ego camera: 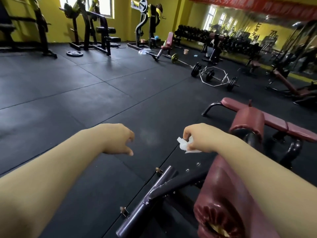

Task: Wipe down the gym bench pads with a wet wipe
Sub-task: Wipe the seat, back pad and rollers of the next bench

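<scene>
My right hand (195, 136) pinches a crumpled white wet wipe (186, 145) in the air above the floor, just left of the bench. The maroon gym bench has a flat pad (281, 125) stretching to the right, an upper roller pad (247, 123) and a nearer roller pad (221, 203) with a torn end at the bottom right. My forearm passes over the nearer roller. My left hand (120, 140) hangs over the black floor with its fingers loosely curled, holding nothing.
The bench's dark metal foot bar (145, 201) lies on the black rubber floor (77, 93) below my hands. A hex bar with plates (214, 76), a barbell (180, 60) and other machines stand farther back. A mirror wall (257, 31) is at the right.
</scene>
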